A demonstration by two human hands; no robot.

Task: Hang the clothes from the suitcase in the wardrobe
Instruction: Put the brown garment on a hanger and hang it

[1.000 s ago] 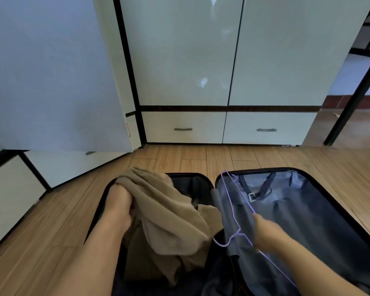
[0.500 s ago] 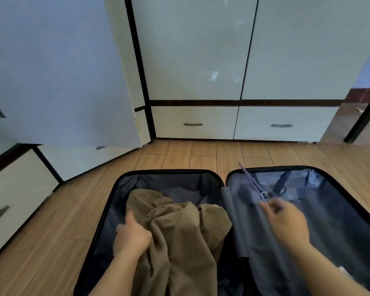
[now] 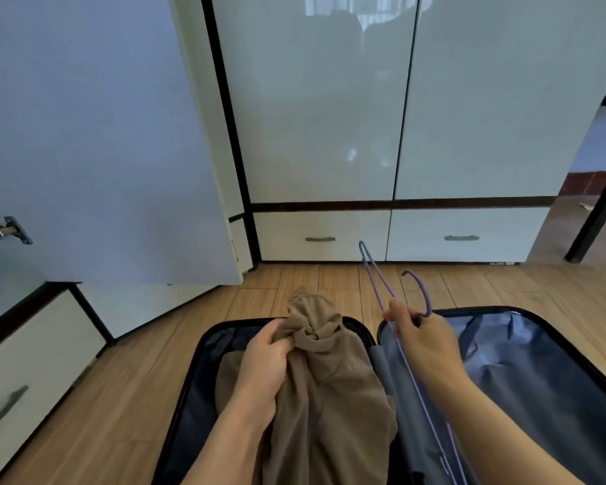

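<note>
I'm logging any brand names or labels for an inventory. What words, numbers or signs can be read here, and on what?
Readable text: none.
Suitcase: no brand or tag shows on the rim or lining.
Purple hanger, held by the right hand: no marking.
Tan garment, gripped by the left hand: no label in view.
Wardrobe doors and drawers: plain; a small strip at the base is too small and blurred to read.

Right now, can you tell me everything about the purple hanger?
The purple hanger is thin, like coated wire, with a curved hook at the top. The right hand grips it near the hook's base and holds it up above the open suitcase. One end points toward the wardrobe drawers; the other runs down past the wrist. It looks bare, with no clothes on it.
</note>
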